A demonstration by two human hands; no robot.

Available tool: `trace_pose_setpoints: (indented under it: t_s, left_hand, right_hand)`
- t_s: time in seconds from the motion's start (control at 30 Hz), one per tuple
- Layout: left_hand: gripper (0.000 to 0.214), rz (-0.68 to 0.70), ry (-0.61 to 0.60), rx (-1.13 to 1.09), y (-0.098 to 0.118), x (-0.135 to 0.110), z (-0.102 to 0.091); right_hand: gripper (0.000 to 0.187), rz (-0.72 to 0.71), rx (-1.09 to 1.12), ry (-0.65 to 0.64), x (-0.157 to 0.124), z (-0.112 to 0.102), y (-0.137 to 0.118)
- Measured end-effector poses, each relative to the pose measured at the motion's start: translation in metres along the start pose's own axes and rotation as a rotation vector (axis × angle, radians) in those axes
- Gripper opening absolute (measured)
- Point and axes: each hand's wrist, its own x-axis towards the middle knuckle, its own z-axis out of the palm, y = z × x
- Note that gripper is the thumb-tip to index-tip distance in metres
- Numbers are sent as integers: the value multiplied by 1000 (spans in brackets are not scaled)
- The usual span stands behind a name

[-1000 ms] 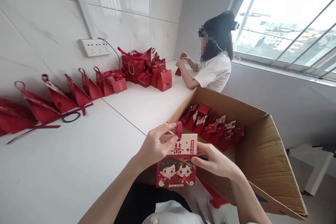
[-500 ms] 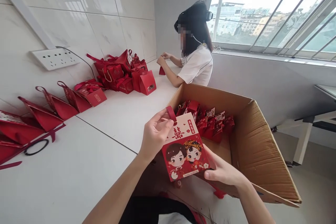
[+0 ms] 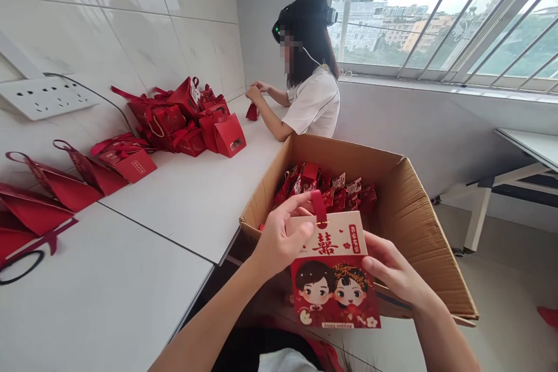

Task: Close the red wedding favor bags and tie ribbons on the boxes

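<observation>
Left grip [image 3: 281,238] — pinching red gift box [image 3: 335,285] top; right grip [image 3: 399,267] — closed on edge.

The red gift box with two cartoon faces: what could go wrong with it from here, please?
The gift box might slip: the left hand and right hand hold it near its top, and its lower part hangs unsupported. Its ribbon loop could bend against the left hand close by. It might also bump the carton behind it.
</observation>
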Motion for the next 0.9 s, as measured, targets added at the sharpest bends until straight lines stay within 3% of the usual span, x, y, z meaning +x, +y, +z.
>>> trace_pose_setpoints:
  t_s: [0.13, 0.2, 0.27, 0.33, 0.4, 0.5, 0.7, 0.9]
  left_hand:
    - [40, -20, -83, -19, -19, 5, 4]
    - [29, -21, -9, 128, -38, 6, 0]
    - [22, -1, 56, 514, -61, 5, -5]
    - [16, 53, 47, 918, -84, 2, -9]
    - [15, 106, 14, 1115, -101, -2, -10]
    - [27, 149, 23, 1167, -114, -6, -8]
    - [29, 213, 64, 1249, -119, -9, -5]
    - [29, 232, 87, 1284, -120, -11, -5]
  right_hand:
    - [39, 39, -275, 86, -1, -15, -9]
    - [41, 53, -423, 328, -4, -37, -10]
    - [43, 89, -609, 666, -7, -65, -9]
    - [41, 195, -821, 887, -3, -95, -7]
    - [38, 409, -1046, 879, 7, -120, -1]
    - [36, 713, -1258, 736, 32, -148, 18]
    - [29, 844, -1263, 603, 75, -173, 67]
    - [32, 955, -1184, 609, 99, -174, 97]
